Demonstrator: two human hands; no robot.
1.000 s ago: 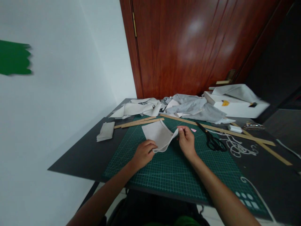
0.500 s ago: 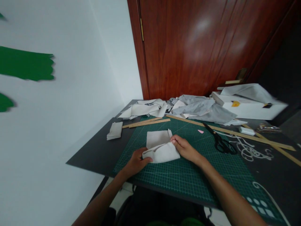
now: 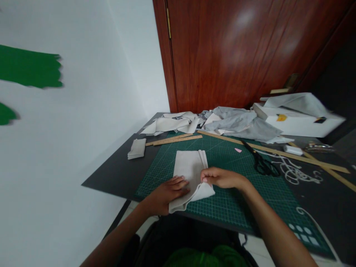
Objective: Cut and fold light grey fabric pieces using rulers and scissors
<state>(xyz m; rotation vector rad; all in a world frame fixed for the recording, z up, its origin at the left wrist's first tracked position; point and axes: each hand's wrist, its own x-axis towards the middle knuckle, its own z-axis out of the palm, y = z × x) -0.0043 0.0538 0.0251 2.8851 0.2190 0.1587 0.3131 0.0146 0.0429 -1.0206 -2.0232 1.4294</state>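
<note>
Red-brown wood makes up the door (image 3: pixel 236 55) at twelve o'clock, reckoned from the pale cloth (image 3: pixel 186 163) under the person's hands; a white wall (image 3: pixel 97 111) stands at ten. Dark grey tabletop (image 3: pixel 119 167) carries a green cutting mat (image 3: pixel 230 211). Along its far side I see heaped cream scraps (image 3: pixel 172 125) near twelve and grey fabric (image 3: pixel 235 122) at one. Wooden strips (image 3: pixel 178 140) lie at eleven, black scissors (image 3: pixel 260 162) at two, and a small folded stack (image 3: pixel 137 148) at ten. At two also, farther off, sits a white box (image 3: pixel 300 125) with a grey sheet (image 3: pixel 299 102) draped over it; its contents are hidden from me. The pale cloth lies on the mat's near half. At seven, the left grip (image 3: pixel 167 193) rests on it, fingers outstretched, thumb out of sight. At three, the right grip (image 3: pixel 218 177) pinches a raised fold between thumb and fingers.
</note>
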